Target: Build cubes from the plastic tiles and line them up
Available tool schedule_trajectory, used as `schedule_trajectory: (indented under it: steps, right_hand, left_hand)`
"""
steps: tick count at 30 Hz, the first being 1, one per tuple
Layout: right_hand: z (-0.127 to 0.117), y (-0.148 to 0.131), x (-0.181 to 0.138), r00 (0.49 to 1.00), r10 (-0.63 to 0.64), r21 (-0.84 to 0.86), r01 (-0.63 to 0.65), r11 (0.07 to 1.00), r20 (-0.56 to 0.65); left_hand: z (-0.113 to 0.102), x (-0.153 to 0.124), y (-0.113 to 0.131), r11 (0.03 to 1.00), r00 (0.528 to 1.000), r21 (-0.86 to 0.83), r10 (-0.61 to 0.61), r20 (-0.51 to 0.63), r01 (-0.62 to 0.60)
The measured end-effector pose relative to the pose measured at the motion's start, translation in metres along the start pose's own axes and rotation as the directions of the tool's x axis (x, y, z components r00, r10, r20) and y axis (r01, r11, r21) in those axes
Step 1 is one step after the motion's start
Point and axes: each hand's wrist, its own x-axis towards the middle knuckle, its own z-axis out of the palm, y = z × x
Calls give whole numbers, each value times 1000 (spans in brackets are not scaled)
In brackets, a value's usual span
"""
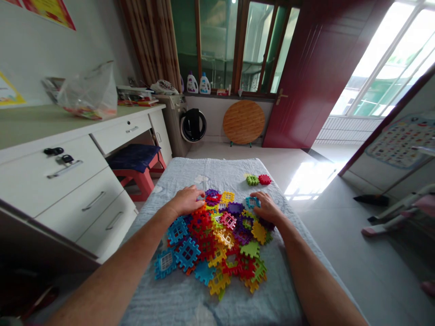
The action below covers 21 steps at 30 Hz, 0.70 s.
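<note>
A heap of plastic interlocking building tiles (205, 244) in red, blue, yellow, green and purple lies on a cloth-covered table (152, 303). At the heap's far left edge is my left hand (187, 200), its fingers curled around something bluish that is mostly hidden. My right hand (267, 206), at the far right edge, grips a blue window tile (252, 202) between thumb and fingers. Beyond it, a green tile stack (252, 180) and a red tile stack (264, 179) sit side by side, apart from the heap.
Left of the table stand a white desk (84, 181) with drawers and a red stool (142, 181) with a dark cushion. A washing machine (176, 122) and a round wooden board (244, 122) are at the back. The dark red door (306, 81) stands at the right.
</note>
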Motion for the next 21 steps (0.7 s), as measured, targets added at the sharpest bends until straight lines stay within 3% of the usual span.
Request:
schedule_trajectory:
  steps: [5, 11, 21]
  right_hand:
    - [3, 6, 1, 1000, 14, 64, -14, 998, -2]
    - [4, 7, -1, 999, -20, 24, 19, 1000, 34]
    - [2, 6, 0, 997, -20, 9, 20, 1000, 72]
  left_hand:
    - [10, 11, 9, 995, 994, 96, 48, -96, -39]
    - [29, 37, 20, 981, 981, 11, 193, -21, -193]
    - [28, 58, 26, 991, 989, 52, 120, 84, -124]
